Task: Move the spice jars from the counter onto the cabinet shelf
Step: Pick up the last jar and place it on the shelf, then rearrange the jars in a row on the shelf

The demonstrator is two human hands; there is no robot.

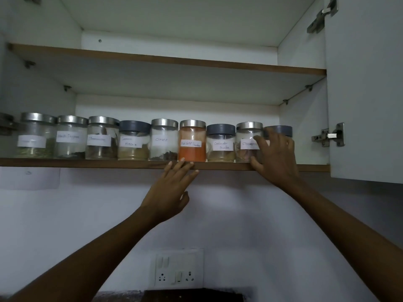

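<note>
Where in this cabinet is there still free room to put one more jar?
A narrow gap lies between the grey-lidded jar held by the right hand and the cabinet's right wall. Nothing shows on the upper shelf. Along the lower shelf the jars stand crowded side by side.

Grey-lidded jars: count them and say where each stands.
3, on the lower shelf: fourth jar from left, seventh jar, and last jar, partly behind the right hand. Others may hide behind.

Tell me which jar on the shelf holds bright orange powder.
The sixth jar from the left, steel-lidded, just above the left hand; no other has vivid contents.
</note>
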